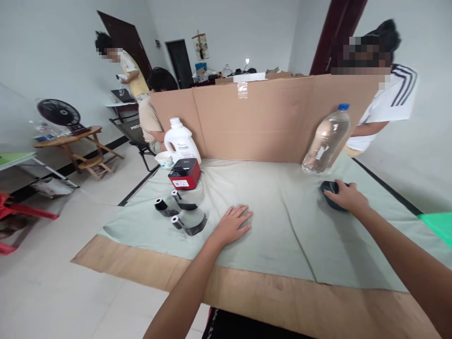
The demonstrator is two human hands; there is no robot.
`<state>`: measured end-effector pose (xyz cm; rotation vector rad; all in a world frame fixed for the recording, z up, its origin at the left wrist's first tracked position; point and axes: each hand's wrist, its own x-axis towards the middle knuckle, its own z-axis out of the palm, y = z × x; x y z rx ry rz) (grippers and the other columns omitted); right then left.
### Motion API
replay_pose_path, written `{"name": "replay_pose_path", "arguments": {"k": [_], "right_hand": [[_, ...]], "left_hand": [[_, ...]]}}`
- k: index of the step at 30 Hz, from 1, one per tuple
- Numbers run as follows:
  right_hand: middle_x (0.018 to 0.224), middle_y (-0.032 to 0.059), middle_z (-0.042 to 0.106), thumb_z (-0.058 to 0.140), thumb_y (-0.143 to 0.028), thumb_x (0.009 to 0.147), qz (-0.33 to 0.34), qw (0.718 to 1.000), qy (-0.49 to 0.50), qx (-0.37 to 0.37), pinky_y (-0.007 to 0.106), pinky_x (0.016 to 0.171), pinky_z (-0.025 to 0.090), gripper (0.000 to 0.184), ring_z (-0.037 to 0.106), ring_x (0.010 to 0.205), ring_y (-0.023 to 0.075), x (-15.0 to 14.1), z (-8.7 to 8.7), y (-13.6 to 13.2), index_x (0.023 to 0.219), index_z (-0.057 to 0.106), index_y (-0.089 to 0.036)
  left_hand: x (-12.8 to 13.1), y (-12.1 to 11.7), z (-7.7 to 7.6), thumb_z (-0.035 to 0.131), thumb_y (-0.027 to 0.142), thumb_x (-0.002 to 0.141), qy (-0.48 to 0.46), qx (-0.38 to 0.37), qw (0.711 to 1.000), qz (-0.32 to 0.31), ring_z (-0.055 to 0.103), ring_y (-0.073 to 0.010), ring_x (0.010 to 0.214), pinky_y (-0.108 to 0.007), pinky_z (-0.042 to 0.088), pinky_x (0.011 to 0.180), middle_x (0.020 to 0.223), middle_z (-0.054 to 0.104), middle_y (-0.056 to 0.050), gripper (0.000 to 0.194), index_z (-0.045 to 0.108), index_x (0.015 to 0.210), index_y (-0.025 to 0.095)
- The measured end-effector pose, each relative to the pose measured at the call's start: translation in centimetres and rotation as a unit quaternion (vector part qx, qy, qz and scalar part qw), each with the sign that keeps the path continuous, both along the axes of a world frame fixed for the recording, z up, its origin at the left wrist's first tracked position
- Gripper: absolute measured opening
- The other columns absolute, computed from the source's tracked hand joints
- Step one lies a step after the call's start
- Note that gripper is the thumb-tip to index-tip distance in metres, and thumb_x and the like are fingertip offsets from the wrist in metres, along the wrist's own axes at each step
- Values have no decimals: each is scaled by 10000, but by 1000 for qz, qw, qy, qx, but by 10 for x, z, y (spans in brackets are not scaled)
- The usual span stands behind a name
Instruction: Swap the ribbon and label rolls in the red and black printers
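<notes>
My left hand (233, 225) lies flat on the pale green cloth (261, 207), fingers spread, holding nothing. Over on the right, my right hand (348, 195) has its fingers around a dark, block-like object (332, 200) resting on the cloth; its kind I cannot make out. Just behind that object, a clear plastic bottle (326, 139) with a blue cap leans against the cardboard. Left of my left hand are three small rolls with white ends and dark strips: one at the back (176, 195), one at the left (160, 205) and one nearest me (176, 221).
A red and black printer-like box (184, 175), a white jug (183, 143) and a paper cup (164, 160) stand at the back left. Upright cardboard (247, 127) spans the table's far side. People are beyond it at left and right. Bare wood (268, 287) edges the front.
</notes>
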<state>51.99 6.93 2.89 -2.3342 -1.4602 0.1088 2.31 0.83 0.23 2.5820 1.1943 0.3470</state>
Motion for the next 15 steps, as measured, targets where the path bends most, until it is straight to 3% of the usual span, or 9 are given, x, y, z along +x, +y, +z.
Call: {"name": "replay_pose_path", "arguments": {"k": [4,7,10,13,15], "right_hand": [[1151,316,618,659,-797,643,-4,998,-46,43,716,747,448,776,658,965,543,17,-8,11,1195,700,-253],[1195,347,609,643,-813,637,43,972,-168,161,775,813,387,773,602,1083,579,-10,4,12,1152,713,-242],[1358,314,561,528,-666,830,199,923,-232,233,720,956,409,704,555,1232,524,-88,20,16,1330,630,-182],[1289,235,637,517,-511,904,363,894,-157,210,582,1036,474,550,604,1223,406,-205,27,33,1310,640,-162],[1349,193,626,530,-451,913,423,882,-68,194,547,1089,466,514,598,1253,363,-291,24,52,1341,620,-181]], "left_hand": [[1,0,4,561,420,990,-39,-3,999,-3,371,-256,1517,-517,244,1272,1619,430,-73,507,535,1474,271],[-5,-8,20,571,323,982,-127,43,991,-18,555,-236,1369,-446,403,1183,1446,627,-77,386,647,1351,242],[-35,-15,49,532,253,989,-262,145,954,35,688,-198,1123,-382,497,1041,1173,767,-44,263,739,1150,270],[-100,3,78,530,258,979,-368,229,878,204,702,-202,1027,-373,504,997,1036,782,-39,224,751,1010,255],[-156,35,89,527,266,964,-412,213,823,328,691,-213,1076,-365,501,1007,1092,770,-51,220,736,1025,234]]}}
